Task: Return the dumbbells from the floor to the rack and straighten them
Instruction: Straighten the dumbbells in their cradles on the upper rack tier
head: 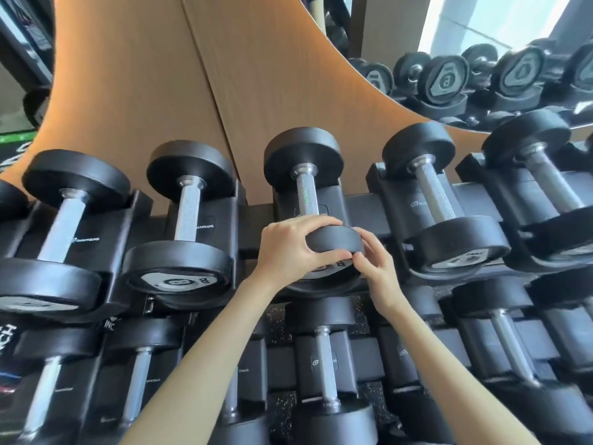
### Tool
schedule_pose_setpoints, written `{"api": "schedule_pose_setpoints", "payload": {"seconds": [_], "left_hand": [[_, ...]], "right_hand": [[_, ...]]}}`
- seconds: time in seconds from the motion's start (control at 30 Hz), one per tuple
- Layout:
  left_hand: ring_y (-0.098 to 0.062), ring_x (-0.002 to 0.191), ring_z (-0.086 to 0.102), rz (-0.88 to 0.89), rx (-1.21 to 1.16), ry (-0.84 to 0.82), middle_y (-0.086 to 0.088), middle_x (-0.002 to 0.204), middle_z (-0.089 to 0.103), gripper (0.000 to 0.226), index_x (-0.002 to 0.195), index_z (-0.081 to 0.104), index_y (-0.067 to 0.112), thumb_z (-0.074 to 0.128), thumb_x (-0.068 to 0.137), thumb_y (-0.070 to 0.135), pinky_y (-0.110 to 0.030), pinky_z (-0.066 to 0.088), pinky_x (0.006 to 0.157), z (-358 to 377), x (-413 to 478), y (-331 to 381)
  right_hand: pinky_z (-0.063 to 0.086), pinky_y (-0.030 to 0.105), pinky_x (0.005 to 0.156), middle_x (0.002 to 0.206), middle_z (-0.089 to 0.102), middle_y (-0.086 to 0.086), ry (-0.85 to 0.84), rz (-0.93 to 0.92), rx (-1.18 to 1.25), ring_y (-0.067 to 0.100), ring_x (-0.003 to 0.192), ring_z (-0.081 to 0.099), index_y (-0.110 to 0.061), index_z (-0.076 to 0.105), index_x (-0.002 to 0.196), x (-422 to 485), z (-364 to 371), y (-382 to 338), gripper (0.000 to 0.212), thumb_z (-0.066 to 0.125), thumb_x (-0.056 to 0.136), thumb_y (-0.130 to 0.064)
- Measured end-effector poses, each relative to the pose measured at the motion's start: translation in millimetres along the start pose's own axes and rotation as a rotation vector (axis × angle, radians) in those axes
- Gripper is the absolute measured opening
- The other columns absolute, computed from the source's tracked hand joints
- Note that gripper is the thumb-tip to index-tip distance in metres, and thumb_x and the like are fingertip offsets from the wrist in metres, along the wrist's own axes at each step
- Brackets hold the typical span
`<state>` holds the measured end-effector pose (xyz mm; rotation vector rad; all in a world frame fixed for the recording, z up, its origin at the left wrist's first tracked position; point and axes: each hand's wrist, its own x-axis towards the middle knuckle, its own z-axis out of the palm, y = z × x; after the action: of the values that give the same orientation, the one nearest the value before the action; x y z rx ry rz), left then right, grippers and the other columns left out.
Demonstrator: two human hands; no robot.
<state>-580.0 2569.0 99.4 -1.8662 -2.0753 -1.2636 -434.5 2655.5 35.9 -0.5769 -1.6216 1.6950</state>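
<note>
1. The left hand (288,248) clasps the near head of a black rubber-headed dumbbell (306,194) with a knurled steel handle. Its fingers curl over the top of the rim and the thumb lies along the front edge.
2. The right hand (377,268) pinches the same head at its right lower edge, fingertips on the rim and end plate. Both hands are therefore grasping the weight, and neither is on the handle.
3. The dumbbell lies in the middle saddle of the top tier of the black steel rack (359,205). Its far head points toward the wall and its near head toward the person.
4. Handling, as a judgement: it is dense and rigid, and the smooth rubber rim offers little purchase. Turning or nudging it by the head suits straightening. Lifting would call for a full wrap round the knurled handle, where the grip is surest.
5. Similar black dumbbells sit in the saddles on either side, one to the left (187,207) and one to the right (433,194). A smaller dumbbell (325,364) rests on the lower tier.
6. Writing: white lettering on a saddle (85,239) appears to read "NAUTILUS". The grey end plates carry figures too blurred to read with certainty.
7. Behind the rack stand a brown wood-grain panel (144,75) and a mirror (481,43) reflecting more weights.
</note>
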Motion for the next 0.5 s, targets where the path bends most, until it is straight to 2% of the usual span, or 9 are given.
{"api": "schedule_pose_setpoints", "payload": {"seconds": [0.1,0.2,0.27,0.33,0.4,0.5], "left_hand": [[-0.002,0.094,0.064,0.019,-0.104,0.056,0.012,0.100,0.071,0.048,0.100,0.072,0.023,0.071,0.068,0.057,-0.031,0.052,0.081,-4.2,-6.6,-12.1],[-0.006,0.094,0.065,-0.001,-0.218,0.111,0.007,0.100,0.071,0.047,0.100,0.071,0.016,0.073,0.070,0.053,-0.035,0.053,0.082,-1.4,-13.0,-18.0],[-0.008,0.094,0.065,-0.041,-0.323,0.158,0.004,0.099,0.070,0.047,0.099,0.070,0.014,0.073,0.071,0.051,-0.032,0.052,0.082,1.9,-17.7,-21.6],[-0.009,0.094,0.065,-0.086,-0.433,0.203,0.004,0.099,0.070,0.045,0.100,0.069,0.014,0.074,0.071,0.049,-0.026,0.050,0.083,5.8,-23.8,-27.3],[-0.008,0.093,0.064,-0.126,-0.516,0.259,0.011,0.099,0.069,0.042,0.099,0.067,0.016,0.075,0.071,0.046,-0.022,0.048,0.082,10.7,-29.3,-32.5],[0.000,0.089,0.063,-0.195,-0.605,0.345,0.026,0.093,0.067,0.033,0.096,0.064,0.021,0.073,0.067,0.036,-0.015,0.045,0.078,17.9,-34.9,-38.9]], "right_hand": [[0.045,0.012,0.068,0.095,0.065,-0.008,-0.059,-0.008,-0.051,0.001,0.082,0.060,-0.025,0.058,0.107,4.9,1.6,-14.7,0.045,0.066,0.065,-0.039],[0.044,0.016,0.065,0.099,0.064,-0.001,-0.105,0.020,-0.178,0.006,0.081,0.059,-0.025,0.059,0.108,9.9,-0.8,-28.2,0.051,0.070,0.061,-0.045],[0.043,0.022,0.068,0.099,0.063,-0.004,-0.138,0.016,-0.319,0.007,0.084,0.058,-0.029,0.060,0.105,13.1,-1.9,-39.1,0.047,0.070,0.063,-0.047],[0.043,0.027,0.079,0.098,0.062,-0.010,-0.170,-0.002,-0.518,0.005,0.090,0.057,-0.033,0.061,0.103,16.2,0.2,-51.9,0.043,0.068,0.065,-0.052],[0.043,0.030,0.083,0.098,0.060,-0.013,-0.202,-0.027,-0.726,0.008,0.092,0.056,-0.031,0.061,0.106,18.6,4.8,-64.3,0.051,0.064,0.066,-0.062],[0.041,0.030,0.078,0.098,0.057,-0.013,-0.214,-0.082,-1.000,0.009,0.089,0.051,-0.028,0.059,0.113,20.1,16.4,-81.4,0.057,0.063,0.070,-0.065]]}}
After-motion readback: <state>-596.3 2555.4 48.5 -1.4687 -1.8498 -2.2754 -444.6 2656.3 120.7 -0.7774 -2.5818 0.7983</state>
